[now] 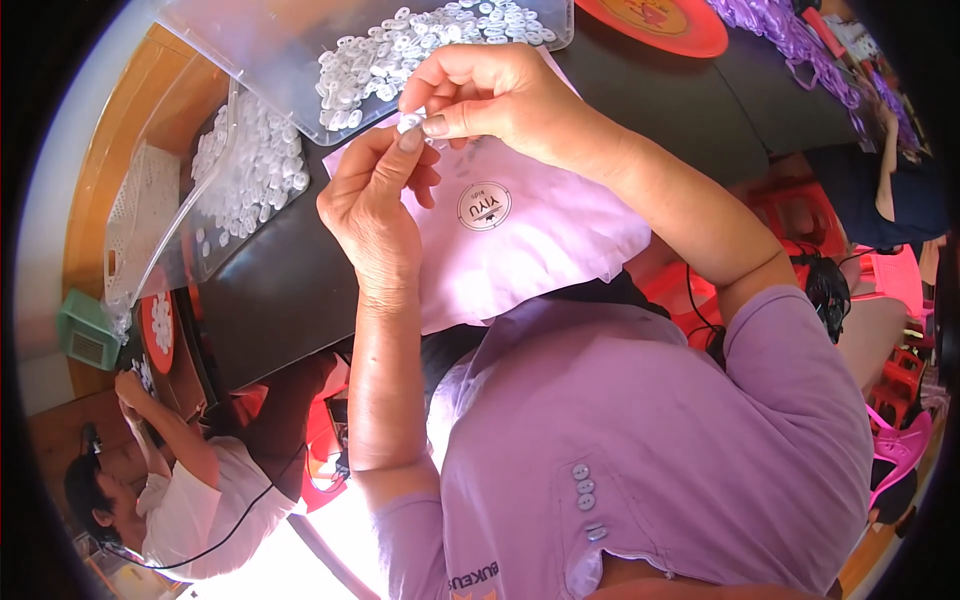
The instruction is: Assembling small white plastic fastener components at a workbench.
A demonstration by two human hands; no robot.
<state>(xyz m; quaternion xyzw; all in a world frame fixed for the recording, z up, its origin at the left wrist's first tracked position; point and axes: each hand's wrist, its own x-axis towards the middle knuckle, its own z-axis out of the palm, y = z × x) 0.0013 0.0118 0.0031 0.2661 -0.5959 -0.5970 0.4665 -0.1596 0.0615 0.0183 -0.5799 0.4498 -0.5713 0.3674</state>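
My left hand (pixel 378 200) and my right hand (pixel 505 105) meet over the table's near edge. Both are closed in a pinch, thumbs against fingers, on one small white plastic piece (pixel 408 122). The fingers cover part of it. Directly beyond them stands a clear plastic bin (pixel 255 45) holding many loose white oval pieces (pixel 385 58) with dark openings. Beneath my hands a pink cloth (pixel 545 235) with a round printed mark spreads from the table edge toward my lap.
Left of the bin, a clear bag (pixel 180 215) holds more white pieces. Beyond lie a red round tray (pixel 700 30) and purple straps (pixel 785 45). At left, a co-worker's hands (pixel 130 388) work near a red plate (pixel 153 362) and green basket (pixel 88 328). Red stools (pixel 795 210) stand at right.
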